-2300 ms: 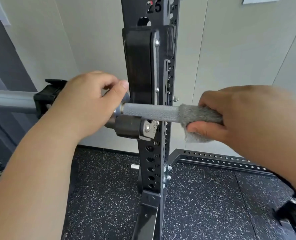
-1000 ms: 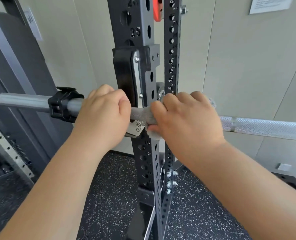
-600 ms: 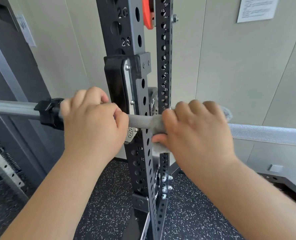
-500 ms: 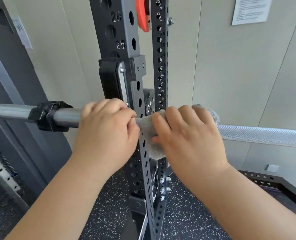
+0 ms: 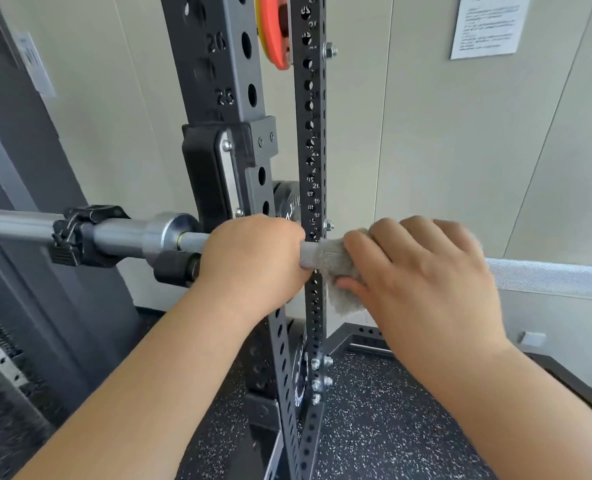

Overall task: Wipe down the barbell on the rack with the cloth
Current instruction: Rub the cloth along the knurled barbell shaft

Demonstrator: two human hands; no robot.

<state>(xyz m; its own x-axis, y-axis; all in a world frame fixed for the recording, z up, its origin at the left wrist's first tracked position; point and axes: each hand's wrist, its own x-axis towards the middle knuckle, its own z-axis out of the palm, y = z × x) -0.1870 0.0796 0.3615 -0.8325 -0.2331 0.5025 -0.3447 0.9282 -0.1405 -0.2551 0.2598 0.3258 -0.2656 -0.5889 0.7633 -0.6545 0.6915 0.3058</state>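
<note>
The knurled steel barbell lies on the black perforated rack, with the fuzzy grey cloth wrapped round its shaft at the upright. My right hand curls round cloth and bar, and my left hand grips bare shaft just left. I judge that wiping leftward could snag the cloth on the rack.

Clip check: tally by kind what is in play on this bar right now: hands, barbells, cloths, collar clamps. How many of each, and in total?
Hands: 2, left hand and right hand
Barbell: 1
Cloth: 1
Black collar clamp: 1
Total: 5
</note>
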